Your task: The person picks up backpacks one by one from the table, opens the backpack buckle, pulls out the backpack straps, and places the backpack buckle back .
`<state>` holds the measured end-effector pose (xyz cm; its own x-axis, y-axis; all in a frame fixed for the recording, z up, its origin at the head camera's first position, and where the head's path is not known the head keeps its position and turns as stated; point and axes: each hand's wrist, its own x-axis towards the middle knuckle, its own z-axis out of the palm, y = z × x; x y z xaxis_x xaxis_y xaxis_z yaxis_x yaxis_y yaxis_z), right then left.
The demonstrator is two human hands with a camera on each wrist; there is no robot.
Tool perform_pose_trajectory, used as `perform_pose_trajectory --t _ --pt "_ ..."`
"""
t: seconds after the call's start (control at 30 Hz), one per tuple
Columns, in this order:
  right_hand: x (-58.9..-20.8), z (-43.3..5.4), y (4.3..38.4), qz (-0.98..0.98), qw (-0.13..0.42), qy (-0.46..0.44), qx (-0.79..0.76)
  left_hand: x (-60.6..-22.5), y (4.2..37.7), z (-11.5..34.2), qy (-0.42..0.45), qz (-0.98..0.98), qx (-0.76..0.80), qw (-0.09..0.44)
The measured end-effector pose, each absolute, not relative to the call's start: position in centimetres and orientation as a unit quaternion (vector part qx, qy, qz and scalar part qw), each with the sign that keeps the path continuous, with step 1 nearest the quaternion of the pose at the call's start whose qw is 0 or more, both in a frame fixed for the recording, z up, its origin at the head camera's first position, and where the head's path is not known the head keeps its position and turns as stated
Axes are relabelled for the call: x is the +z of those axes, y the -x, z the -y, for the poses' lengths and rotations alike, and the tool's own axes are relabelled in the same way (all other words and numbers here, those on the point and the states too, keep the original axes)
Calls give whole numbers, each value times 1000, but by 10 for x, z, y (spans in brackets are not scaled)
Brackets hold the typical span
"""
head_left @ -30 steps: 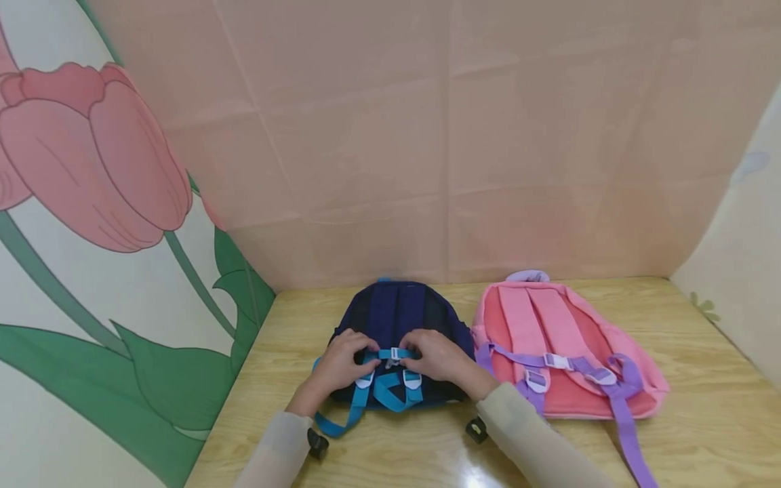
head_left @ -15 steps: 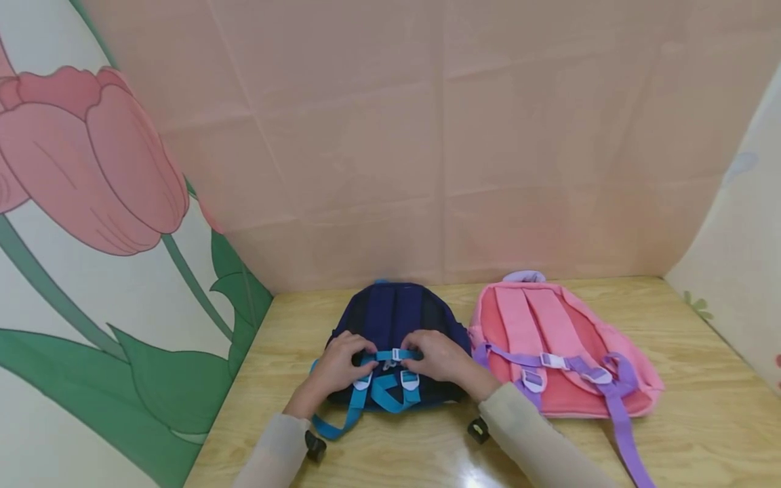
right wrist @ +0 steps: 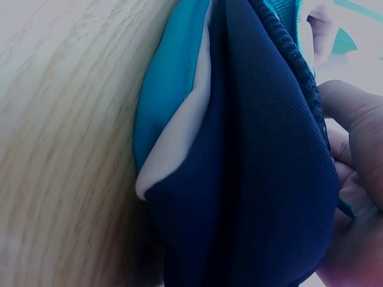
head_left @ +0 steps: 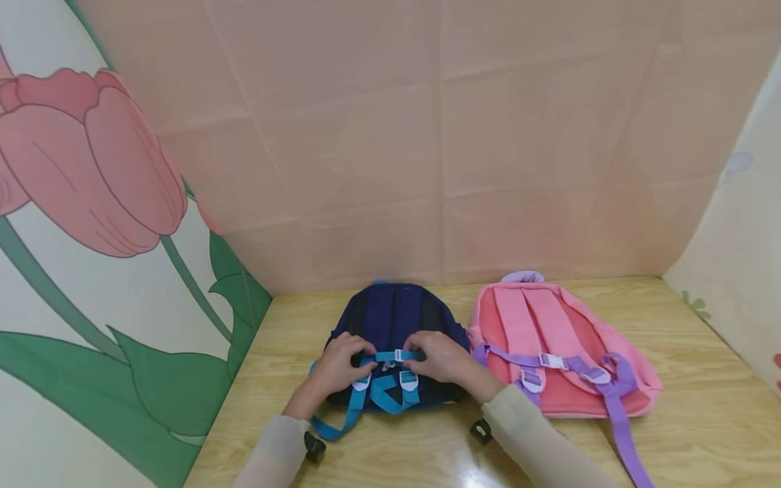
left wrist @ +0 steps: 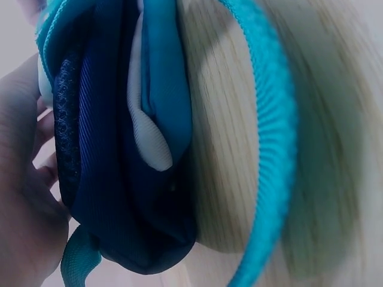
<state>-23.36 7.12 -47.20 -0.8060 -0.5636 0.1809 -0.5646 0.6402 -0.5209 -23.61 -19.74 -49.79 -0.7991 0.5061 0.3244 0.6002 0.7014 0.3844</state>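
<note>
In the head view, a navy backpack (head_left: 392, 313) lies on a wood-grain table (head_left: 708, 366), strap side up, left of a pink backpack (head_left: 625, 362) with purple straps. The left hand (head_left: 338, 362) and right hand (head_left: 441, 356) meet over its near half, each pinching a blue cross strap (head_left: 384, 356) between thumb and fingers, one on either side of a white buckle (head_left: 398, 355). Two white adjusters (head_left: 409, 379) sit just nearer, and a loose blue strap (head_left: 332, 430) loops onto the table at the near left. A tulip mural (head_left: 128, 169) is on the left, a pinkish cloth (head_left: 342, 149) at the far side.

The left wrist view shows what the head view hides: the bag's left side, ribbed navy fabric with mesh above, pale trim (left wrist: 149, 140) and a turquoise panel (left wrist: 170, 78) low against the table. The left fingertips are mostly hidden here, so their grip cannot be told from this view.

The right wrist view shows the bag's right side, slack and softly creased, with similar trim and panel; the right hand's fingers (right wrist: 350, 104) curve at its upper edge.
</note>
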Motion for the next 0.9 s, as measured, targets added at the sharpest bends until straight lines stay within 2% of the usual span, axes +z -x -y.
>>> perform_pose_trajectory --t 0.53,0.9 --pt "-470 -77 232 909 11 -306 282 -498 235 198 309 911 -252 106" --pt "-464 -83 226 907 35 -309 284 -498 235 197 305 912 -256 93"
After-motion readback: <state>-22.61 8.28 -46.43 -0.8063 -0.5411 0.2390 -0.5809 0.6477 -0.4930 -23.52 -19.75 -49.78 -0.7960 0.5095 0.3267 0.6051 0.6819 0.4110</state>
